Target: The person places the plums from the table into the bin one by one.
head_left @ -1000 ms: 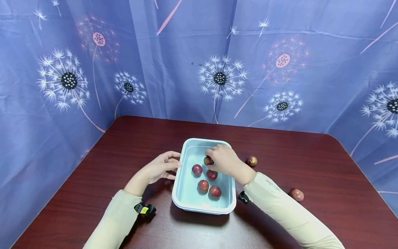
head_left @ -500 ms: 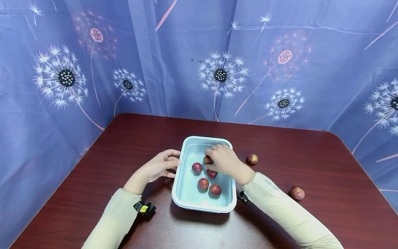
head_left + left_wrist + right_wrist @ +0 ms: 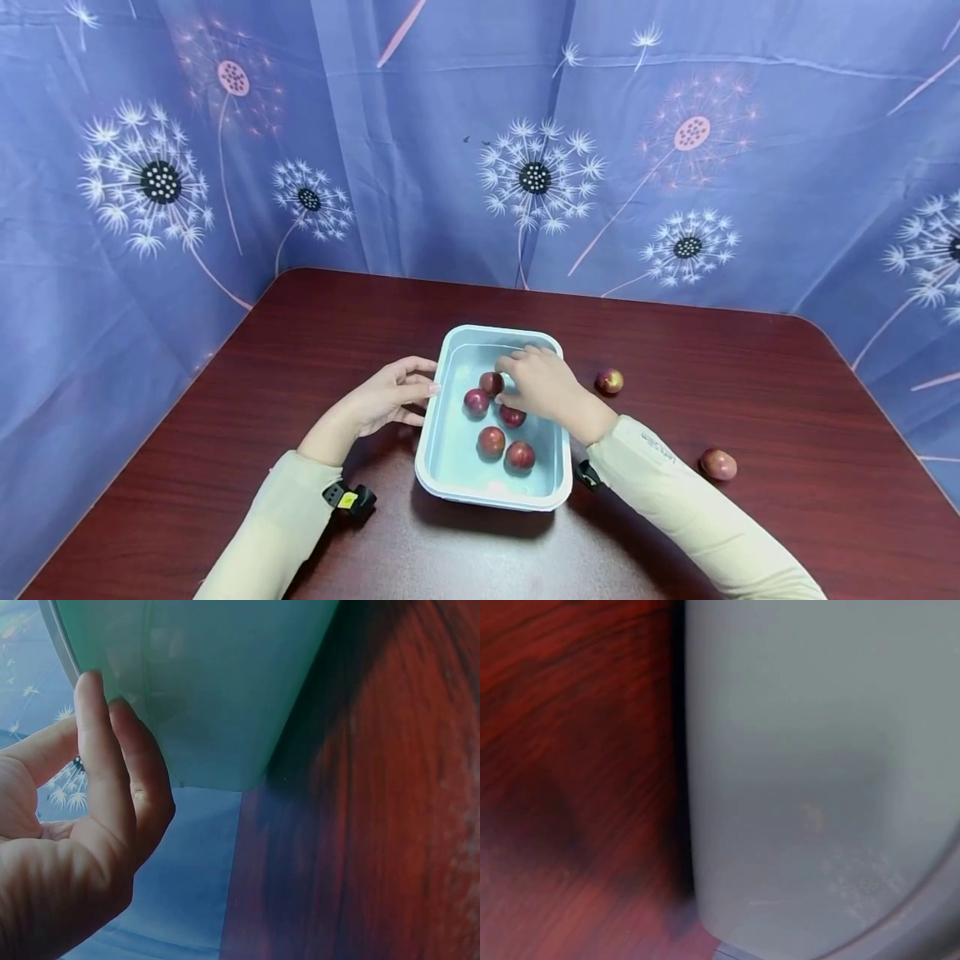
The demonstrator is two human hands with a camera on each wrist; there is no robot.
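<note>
A pale blue plastic tub [image 3: 459,473] stands on the table with several dark red plums inside. My right hand [image 3: 546,385] reaches over its right rim, fingers bent downward among the fruit. Just left of those fingertips lies one plum [image 3: 491,383], apart from or barely touching them. Another plum [image 3: 513,416] sits partly under the thumb. At the left wall, my left hand [image 3: 378,402] touches the rim with loosely extended fingers [image 3: 103,761]. In the right wrist view only the tub's outer wall [image 3: 795,765] and the table show; the right hand is out of that picture.
Two plums lie outside the tub on the dark wooden table [image 3: 360,308]: a yellowish-red plum [image 3: 609,382] behind the right forearm and a redder plum [image 3: 717,464] farther right. A blue dandelion-print curtain [image 3: 420,150] hangs behind the table.
The plum at my right fingertips has come out of the grip and shifted a little left. The right hand stays in about the same place, and the left hand still touches the tub.
</note>
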